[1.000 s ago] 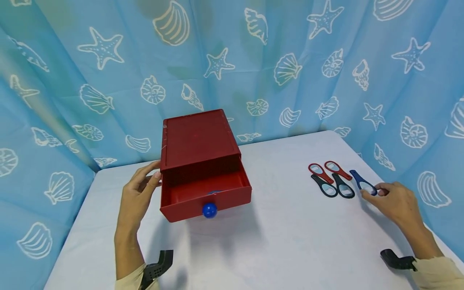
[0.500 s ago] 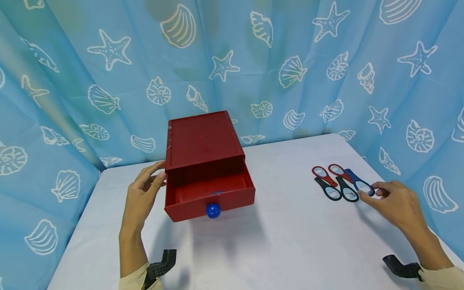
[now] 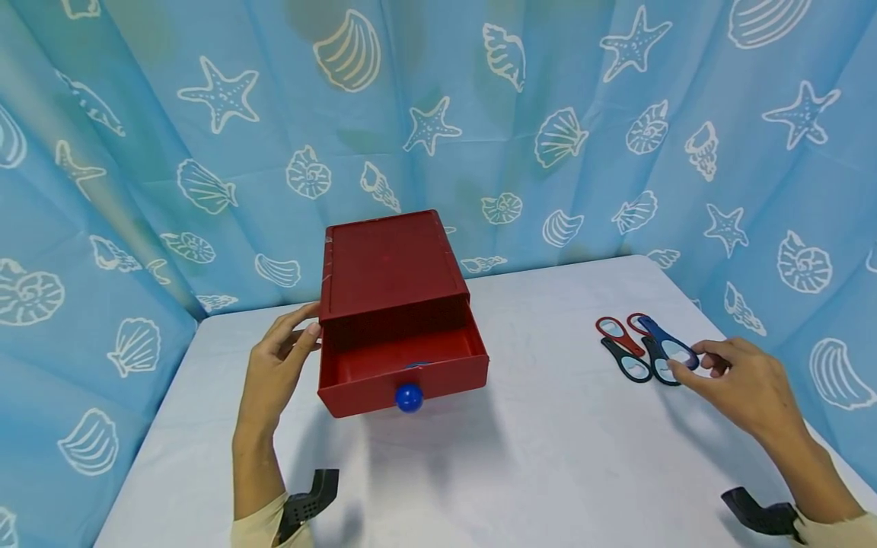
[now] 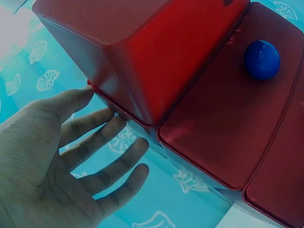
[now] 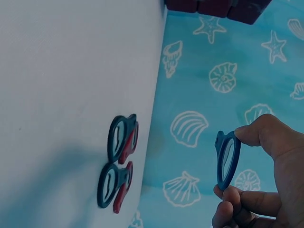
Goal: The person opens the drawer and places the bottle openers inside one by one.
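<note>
My right hand [image 3: 750, 384] pinches a blue magnifying glass [image 3: 674, 352] by its lens rim, thumb on one side and fingers on the other. In the right wrist view it is raised off the white table, handle pointing away from the hand. Under it lie two black magnifying glasses [image 3: 634, 367] and two red magnifying glasses [image 3: 611, 328]. My left hand [image 3: 277, 373] rests with extended fingers at the left side of a red drawer cabinet [image 3: 393, 262]. Its top drawer [image 3: 400, 392], with a blue knob [image 3: 409, 398], is pulled out; a bit of something blue shows inside.
Lower drawer fronts [image 4: 223, 104] show beneath the pulled-out drawer in the left wrist view, one with a blue knob [image 4: 262, 60]. A blue curtain [image 3: 384, 137] with white shell prints hangs behind and beside the white table [image 3: 548, 441].
My right hand has lifted the blue magnifying glass and carried it left, over the others. The left hand stays at the cabinet. The head view has shifted slightly.
</note>
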A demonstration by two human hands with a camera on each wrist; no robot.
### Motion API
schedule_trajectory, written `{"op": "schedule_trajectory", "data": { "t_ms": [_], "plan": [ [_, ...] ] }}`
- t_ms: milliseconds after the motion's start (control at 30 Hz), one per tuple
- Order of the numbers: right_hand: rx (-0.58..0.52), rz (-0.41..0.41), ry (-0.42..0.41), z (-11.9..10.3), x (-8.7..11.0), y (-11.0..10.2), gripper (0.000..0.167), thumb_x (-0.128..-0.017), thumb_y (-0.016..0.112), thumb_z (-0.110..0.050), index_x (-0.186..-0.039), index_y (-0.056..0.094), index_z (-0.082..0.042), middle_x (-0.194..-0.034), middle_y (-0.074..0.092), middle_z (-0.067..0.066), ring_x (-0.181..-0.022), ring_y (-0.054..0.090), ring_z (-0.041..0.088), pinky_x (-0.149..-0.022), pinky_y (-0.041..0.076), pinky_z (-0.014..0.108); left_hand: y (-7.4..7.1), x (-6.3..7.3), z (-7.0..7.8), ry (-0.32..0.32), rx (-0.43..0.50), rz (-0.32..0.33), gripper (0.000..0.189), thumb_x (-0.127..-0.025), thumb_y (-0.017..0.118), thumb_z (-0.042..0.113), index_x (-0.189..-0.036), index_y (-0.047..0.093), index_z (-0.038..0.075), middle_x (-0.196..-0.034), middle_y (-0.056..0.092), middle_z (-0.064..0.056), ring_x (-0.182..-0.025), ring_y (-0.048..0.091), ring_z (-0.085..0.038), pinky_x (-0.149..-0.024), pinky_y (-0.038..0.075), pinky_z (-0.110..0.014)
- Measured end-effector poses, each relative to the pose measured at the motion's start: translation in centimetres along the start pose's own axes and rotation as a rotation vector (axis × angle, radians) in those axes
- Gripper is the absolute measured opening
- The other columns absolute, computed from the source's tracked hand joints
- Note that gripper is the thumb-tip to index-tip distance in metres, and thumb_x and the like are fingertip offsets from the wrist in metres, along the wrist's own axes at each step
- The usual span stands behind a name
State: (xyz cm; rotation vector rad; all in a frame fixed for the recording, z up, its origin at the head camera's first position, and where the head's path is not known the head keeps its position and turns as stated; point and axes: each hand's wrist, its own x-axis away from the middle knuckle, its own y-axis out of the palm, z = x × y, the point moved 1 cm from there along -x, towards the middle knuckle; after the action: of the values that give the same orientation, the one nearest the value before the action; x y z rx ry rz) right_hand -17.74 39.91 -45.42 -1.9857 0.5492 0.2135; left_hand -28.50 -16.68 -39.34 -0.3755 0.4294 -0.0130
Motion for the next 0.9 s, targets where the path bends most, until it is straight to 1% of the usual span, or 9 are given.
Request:
{"op": "schedule_trajectory", "data": {
  "t_ms": [267,500,733,800,900],
  "plan": [
    [-0.027,0.0,-0.039,-1.8,0.2,-0.7,0.043,-0.081,0.083,-0.037,-0.099,0.073,0.0,-0.081,0.054,0.007,-0.071,0.046,0.02,-0.048,0.035,0.028,0.0,-0.1,-0.1,-0.005,0.003,0.002,0.043,-0.101,0.06,0.037,-0.143,0.057,0.027,-0.141,0.053,0.005,-0.112,0.062,-0.018,-0.092,0.052,-0.023],
    [-0.027,0.003,-0.065,-3.3,0.3,-0.8,0.045,-0.08,0.084,-0.036,-0.102,0.073,0.002,-0.082,0.055,0.007,-0.073,0.047,0.022,-0.048,0.036,0.026,0.0,0.0,-0.2,-0.003,0.003,0.007,0.044,-0.101,0.06,0.037,-0.143,0.057,0.026,-0.141,0.053,0.005,-0.113,0.062,-0.018,-0.092,0.051,-0.021],
    [-0.052,0.043,-0.156,-4.5,0.4,-0.9,0.039,-0.076,0.087,-0.032,-0.094,0.073,-0.001,-0.078,0.053,0.004,-0.069,0.045,0.015,-0.047,0.036,0.025,0.0,0.0,0.0,-0.004,-0.002,0.007,0.044,-0.1,0.06,0.038,-0.143,0.057,0.029,-0.141,0.053,0.007,-0.114,0.061,-0.017,-0.094,0.052,-0.027],
    [-0.059,0.047,-0.167,-5.0,0.4,-0.9,0.037,-0.076,0.088,-0.032,-0.093,0.073,-0.002,-0.078,0.053,0.003,-0.069,0.046,0.015,-0.047,0.037,0.024,0.0,0.0,0.0,-0.005,-0.005,0.006,0.044,-0.1,0.06,0.038,-0.143,0.057,0.029,-0.141,0.053,0.006,-0.113,0.061,-0.017,-0.093,0.052,-0.027],
    [-0.068,0.031,-0.167,-5.6,0.5,-0.9,0.038,-0.077,0.087,-0.033,-0.093,0.072,-0.002,-0.078,0.054,0.003,-0.069,0.047,0.016,-0.046,0.037,0.024,-0.1,0.0,-0.1,-0.005,-0.006,0.006,0.044,-0.101,0.06,0.038,-0.143,0.057,0.029,-0.141,0.053,0.006,-0.113,0.062,-0.017,-0.093,0.052,-0.027]
  ]
}}
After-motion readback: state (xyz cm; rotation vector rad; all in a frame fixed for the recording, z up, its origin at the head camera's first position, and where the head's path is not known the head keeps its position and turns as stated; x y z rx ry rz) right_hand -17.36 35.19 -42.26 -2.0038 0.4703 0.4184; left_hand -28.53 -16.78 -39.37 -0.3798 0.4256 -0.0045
